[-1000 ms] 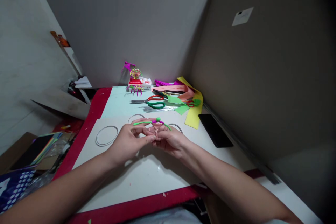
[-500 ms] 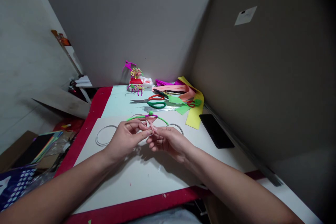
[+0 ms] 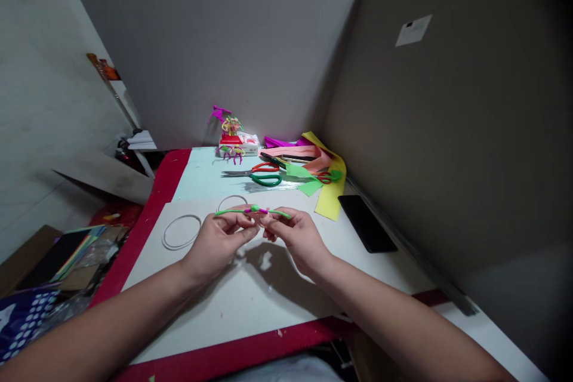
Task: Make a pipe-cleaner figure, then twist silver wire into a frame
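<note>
Both of my hands hold a small pipe-cleaner figure (image 3: 253, 210) above the white sheet (image 3: 250, 292). It has a green strand stretched sideways, a green bead and a bit of magenta at its middle. My left hand (image 3: 219, 239) pinches it from the left, fingers closed. My right hand (image 3: 295, 237) pinches it from the right, fingertips meeting the left hand's. A pink part below the strand is mostly hidden by my fingers.
Three thin wire rings (image 3: 181, 231) lie on the sheet beyond my hands. Farther back are scissors with green handles (image 3: 262, 178), red-handled scissors (image 3: 326, 177), coloured paper strips (image 3: 313, 161), finished pipe-cleaner figures (image 3: 230, 131) and a black phone (image 3: 367, 222). Walls close in behind and on the right.
The figure rose and shifted left, then came down again. The green strand now lies flatter and the pink part is tucked between my fingertips.
</note>
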`<state>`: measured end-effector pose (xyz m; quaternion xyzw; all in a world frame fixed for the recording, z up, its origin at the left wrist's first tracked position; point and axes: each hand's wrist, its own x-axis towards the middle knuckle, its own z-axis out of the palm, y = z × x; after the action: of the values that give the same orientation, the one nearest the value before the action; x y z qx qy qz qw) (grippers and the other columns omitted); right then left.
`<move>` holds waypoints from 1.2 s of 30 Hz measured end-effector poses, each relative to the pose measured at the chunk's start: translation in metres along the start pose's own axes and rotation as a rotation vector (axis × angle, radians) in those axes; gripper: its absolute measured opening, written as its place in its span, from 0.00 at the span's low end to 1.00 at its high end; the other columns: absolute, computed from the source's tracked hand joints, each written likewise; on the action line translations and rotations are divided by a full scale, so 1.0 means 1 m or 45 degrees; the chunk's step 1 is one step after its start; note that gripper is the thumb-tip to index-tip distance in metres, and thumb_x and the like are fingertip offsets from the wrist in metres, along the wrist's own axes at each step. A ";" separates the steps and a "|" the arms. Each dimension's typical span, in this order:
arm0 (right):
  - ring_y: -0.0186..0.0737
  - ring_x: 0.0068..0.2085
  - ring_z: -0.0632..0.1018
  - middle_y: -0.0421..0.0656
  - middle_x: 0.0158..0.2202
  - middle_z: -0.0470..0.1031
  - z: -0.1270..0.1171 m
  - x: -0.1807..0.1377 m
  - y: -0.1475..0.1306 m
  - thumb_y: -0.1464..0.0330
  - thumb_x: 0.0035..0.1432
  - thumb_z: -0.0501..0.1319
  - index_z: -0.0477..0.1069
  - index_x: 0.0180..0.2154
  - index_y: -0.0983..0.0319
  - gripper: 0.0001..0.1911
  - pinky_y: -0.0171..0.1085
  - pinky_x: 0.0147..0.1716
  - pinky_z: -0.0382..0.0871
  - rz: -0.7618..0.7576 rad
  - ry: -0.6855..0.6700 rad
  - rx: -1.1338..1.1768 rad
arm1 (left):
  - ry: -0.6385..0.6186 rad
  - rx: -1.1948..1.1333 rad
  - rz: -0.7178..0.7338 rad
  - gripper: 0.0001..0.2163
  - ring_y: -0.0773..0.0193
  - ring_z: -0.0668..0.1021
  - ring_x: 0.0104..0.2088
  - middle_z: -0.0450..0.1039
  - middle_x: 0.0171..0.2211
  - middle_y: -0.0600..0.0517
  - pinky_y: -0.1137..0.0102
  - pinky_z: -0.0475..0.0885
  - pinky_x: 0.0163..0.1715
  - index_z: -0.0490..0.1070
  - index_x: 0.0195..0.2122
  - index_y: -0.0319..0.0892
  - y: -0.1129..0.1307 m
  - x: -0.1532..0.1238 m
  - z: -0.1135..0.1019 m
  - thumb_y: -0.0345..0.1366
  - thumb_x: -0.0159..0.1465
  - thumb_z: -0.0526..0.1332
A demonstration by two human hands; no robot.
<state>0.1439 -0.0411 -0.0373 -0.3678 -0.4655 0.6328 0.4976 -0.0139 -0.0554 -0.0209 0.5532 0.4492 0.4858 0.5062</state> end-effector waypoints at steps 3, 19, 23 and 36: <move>0.30 0.24 0.70 0.39 0.22 0.72 -0.004 0.002 -0.002 0.64 0.49 0.65 0.74 0.28 0.65 0.10 0.32 0.26 0.64 0.248 -0.190 0.194 | -0.006 0.010 0.088 0.04 0.54 0.74 0.50 0.78 0.37 0.47 0.65 0.67 0.48 0.76 0.24 0.42 0.002 0.001 -0.001 0.33 0.54 0.66; 0.29 0.22 0.71 0.40 0.21 0.71 0.002 -0.003 -0.007 0.70 0.46 0.64 0.72 0.28 0.67 0.06 0.29 0.24 0.67 0.285 -0.123 0.255 | 0.124 0.681 0.503 0.11 0.52 0.65 0.57 0.68 0.55 0.46 0.56 0.54 0.58 0.78 0.39 0.47 0.002 -0.001 -0.002 0.36 0.55 0.66; 0.29 0.22 0.71 0.40 0.20 0.71 0.006 -0.010 -0.010 0.72 0.45 0.62 0.70 0.27 0.66 0.03 0.30 0.24 0.67 0.255 -0.159 0.231 | 0.051 0.681 0.550 0.06 0.53 0.66 0.56 0.70 0.54 0.48 0.55 0.58 0.55 0.79 0.35 0.48 0.002 -0.004 -0.001 0.36 0.57 0.64; 0.29 0.23 0.71 0.40 0.24 0.73 0.009 -0.015 -0.007 0.72 0.41 0.68 0.70 0.27 0.66 0.09 0.31 0.24 0.66 0.207 -0.134 0.279 | -0.068 0.515 0.478 0.03 0.51 0.66 0.56 0.73 0.50 0.46 0.54 0.61 0.55 0.80 0.28 0.45 0.018 -0.012 -0.002 0.34 0.56 0.66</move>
<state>0.1416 -0.0573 -0.0276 -0.3141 -0.3878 0.7364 0.4568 -0.0173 -0.0689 -0.0037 0.7292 0.4132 0.4568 0.2981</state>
